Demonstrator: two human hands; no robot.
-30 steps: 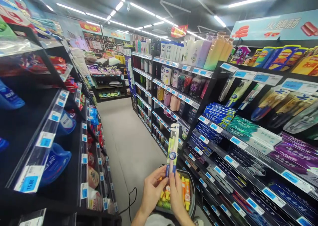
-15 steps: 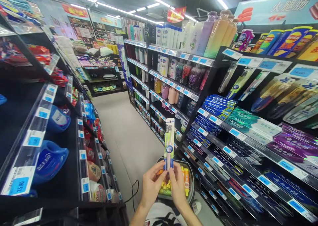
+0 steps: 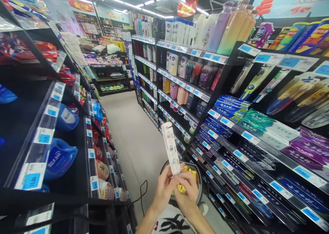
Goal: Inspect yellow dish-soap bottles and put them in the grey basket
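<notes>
A toothbrush pack (image 3: pixel 171 148) stands tilted to the left in front of me, its pale printed back facing me. Its lower end is pinched between the fingers of my left hand (image 3: pixel 164 184) and my right hand (image 3: pixel 185 186), which meet there. Both hands are closed on it. Beneath them is a dark-rimmed basket (image 3: pixel 199 182) with yellow and orange packaged goods (image 3: pixel 183 188) in it, partly covered by my hands.
On the right, a shelf holds toothpaste boxes (image 3: pixel 269 127) and hanging toothbrush packs (image 3: pixel 257 81). Bottles (image 3: pixel 205 73) line the shelves ahead. Blue detergent bottles (image 3: pixel 60 158) stand on the left shelf. A grey floor aisle (image 3: pixel 123 124) runs between, with a black cable (image 3: pixel 141 196) low down.
The toothbrush pack has been turned from its green and blue front to its pale back and now leans left. My hands have come together at its lower end. The view has shifted slightly.
</notes>
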